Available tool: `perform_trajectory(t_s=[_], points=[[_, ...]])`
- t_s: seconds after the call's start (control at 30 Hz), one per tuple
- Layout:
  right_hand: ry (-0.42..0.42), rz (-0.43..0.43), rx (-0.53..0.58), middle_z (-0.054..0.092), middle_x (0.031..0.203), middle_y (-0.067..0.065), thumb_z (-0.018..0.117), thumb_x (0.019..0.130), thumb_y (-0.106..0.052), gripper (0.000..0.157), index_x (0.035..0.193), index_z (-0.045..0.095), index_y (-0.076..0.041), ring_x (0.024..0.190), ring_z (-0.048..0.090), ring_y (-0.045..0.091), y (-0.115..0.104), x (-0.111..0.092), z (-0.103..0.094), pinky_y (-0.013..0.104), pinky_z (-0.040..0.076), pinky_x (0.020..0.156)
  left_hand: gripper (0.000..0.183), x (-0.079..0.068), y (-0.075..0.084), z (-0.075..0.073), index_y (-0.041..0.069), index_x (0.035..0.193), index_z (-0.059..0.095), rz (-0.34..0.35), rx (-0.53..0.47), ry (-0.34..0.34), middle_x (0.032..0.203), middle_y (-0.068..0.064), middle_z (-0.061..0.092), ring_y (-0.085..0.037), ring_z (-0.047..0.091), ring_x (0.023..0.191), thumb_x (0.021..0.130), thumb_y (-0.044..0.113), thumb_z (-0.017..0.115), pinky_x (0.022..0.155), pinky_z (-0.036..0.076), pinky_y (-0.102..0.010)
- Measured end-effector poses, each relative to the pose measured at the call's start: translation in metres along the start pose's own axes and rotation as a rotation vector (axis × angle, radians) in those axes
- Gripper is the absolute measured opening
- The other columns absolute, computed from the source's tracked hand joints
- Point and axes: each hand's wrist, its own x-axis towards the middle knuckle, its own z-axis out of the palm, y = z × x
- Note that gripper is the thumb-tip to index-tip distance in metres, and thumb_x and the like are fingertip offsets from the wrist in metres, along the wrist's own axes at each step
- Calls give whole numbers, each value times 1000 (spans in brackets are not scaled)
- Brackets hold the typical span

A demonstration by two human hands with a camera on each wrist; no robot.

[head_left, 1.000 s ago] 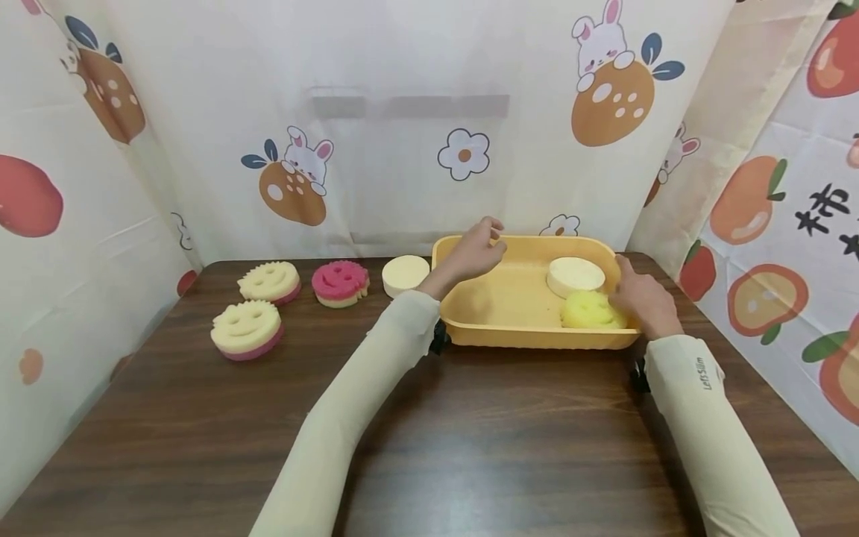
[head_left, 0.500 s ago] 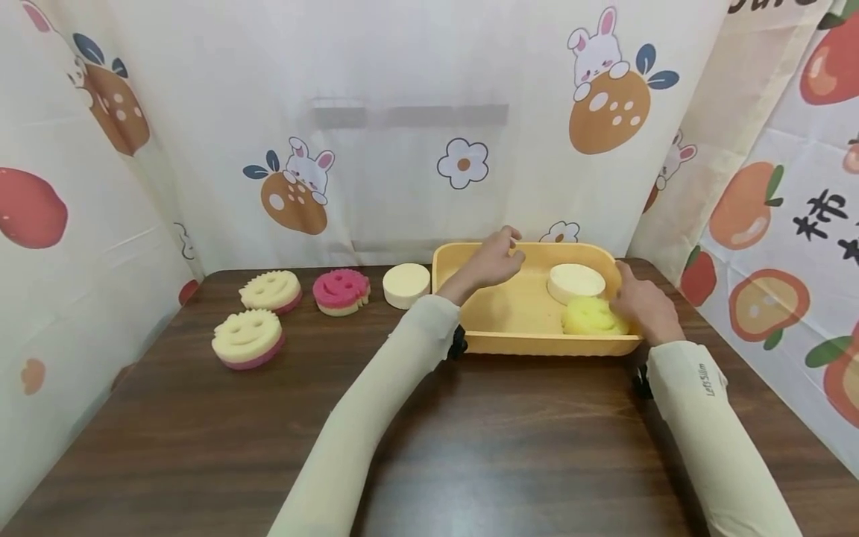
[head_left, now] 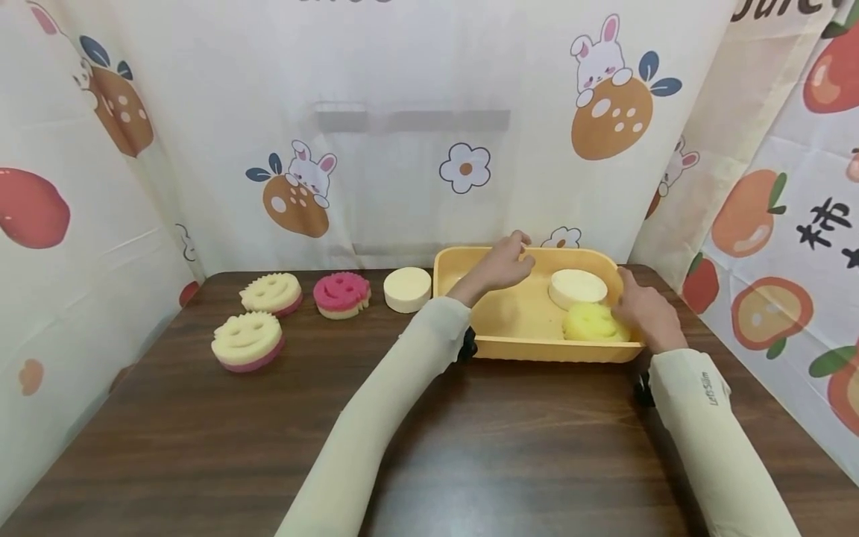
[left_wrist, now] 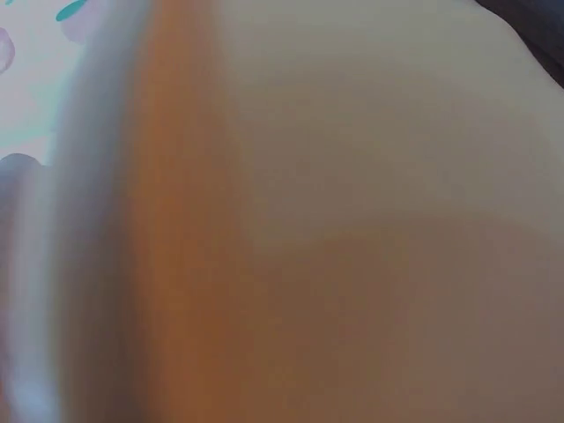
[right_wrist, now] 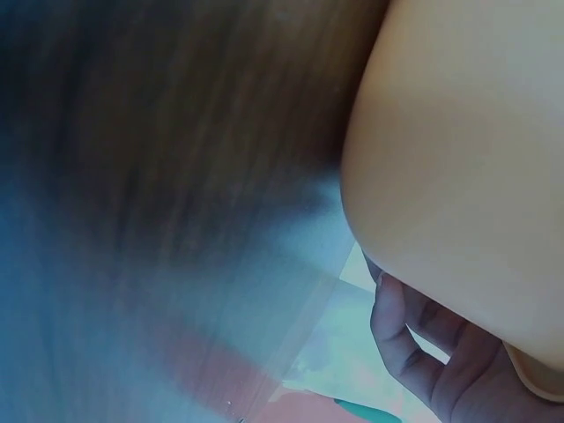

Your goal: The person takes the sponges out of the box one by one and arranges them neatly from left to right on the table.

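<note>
Where printed cloth [head_left: 403, 67] showing the character "柿" surrounds the brown table [head_left: 523, 462], a yellow tray [head_left: 537, 349] sits near the far edge. The right sleeve [head_left: 714, 429] reads "Let's Slim". The right hand [head_left: 647, 309] grips the tray's right rim; the left hand [head_left: 502, 267] hangs relaxed above its left part. Inside, at right, lie a cream disc [head_left: 577, 286] and a yellow sponge [head_left: 593, 321].

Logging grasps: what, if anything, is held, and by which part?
The right hand holds the yellow rectangular plastic tray by its right end; the left hand holds nothing.
</note>
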Motion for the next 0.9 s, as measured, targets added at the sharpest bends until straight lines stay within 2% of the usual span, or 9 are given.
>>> perform_trajectory(t_s=[0.4, 0.43, 0.5, 0.6, 0.63, 0.67, 0.73, 0.83, 0.9], points=[[2, 7, 4, 54, 122, 37, 44, 95, -21, 76, 158, 4, -6, 96, 58, 45, 2, -2, -1, 56, 46, 69, 45, 10, 18, 1, 4, 145, 38, 30, 19, -8, 146, -19, 49, -23, 53, 129, 104, 22, 40, 87, 45, -28], [0, 9, 5, 54, 123, 36, 44, 95, -21, 76, 158, 4, -7, 97, 58, 45, 1, -2, -1, 56, 47, 69, 45, 11, 20, 2, 4, 144, 38, 31, 24, -8, 145, -19, 49, -22, 54, 125, 104, 22, 40, 86, 45, -27], [-2, 14, 6, 53, 124, 37, 44, 95, -21, 76, 159, 4, -8, 98, 57, 46, 1, -2, -1, 56, 47, 69, 45, 13, 22, 2, 3, 144, 38, 40, 34, -9, 142, -18, 51, -18, 60, 105, 104, 21, 40, 80, 45, -25], [9, 13, 0, 53, 123, 37, 44, 95, -21, 76, 159, 4, -8, 97, 58, 45, 1, -1, -1, 56, 46, 69, 44, 18, 27, 2, 2, 144, 38, 61, 56, -12, 136, -17, 56, -15, 54, 80, 104, 20, 40, 72, 44, -24], [12, 12, -3, 53, 123, 37, 44, 95, -22, 76, 159, 5, -7, 97, 58, 45, 1, -1, -2, 56, 47, 69, 45, 20, 29, 3, 2, 144, 38, 65, 65, -14, 134, -16, 57, -14, 52, 78, 103, 20, 40, 71, 43, -23], [14, 13, -3, 53, 123, 38, 45, 95, -22, 76, 159, 5, -8, 97, 58, 46, 2, 0, -2, 56, 46, 69, 45, 22, 29, 3, 2, 144, 38, 68, 76, -16, 133, -16, 57, -14, 54, 80, 103, 20, 40, 72, 43, -23], [7, 17, 1, 51, 124, 39, 45, 96, -23, 76, 159, 4, -8, 99, 57, 47, 1, 0, -1, 57, 46, 70, 45, 25, 30, 4, 2, 144, 38, 64, 102, -24, 133, -16, 58, -16, 58, 96, 103, 20, 40, 79, 45, -23], [-8, 21, 3, 49, 127, 40, 45, 96, -24, 77, 159, 4, -9, 103, 56, 49, 0, 1, -1, 59, 46, 73, 44, 29, 31, 4, 3, 143, 39, 51, 135, -28, 136, -14, 56, -17, 56, 118, 103, 21, 39, 91, 46, -24], [-2, 20, 0, 50, 127, 40, 45, 96, -23, 77, 159, 4, -9, 103, 57, 49, 0, 1, -1, 60, 46, 73, 43, 32, 31, 4, 3, 142, 40, 53, 143, -22, 134, -13, 57, -16, 57, 117, 104, 21, 39, 93, 46, -25]])
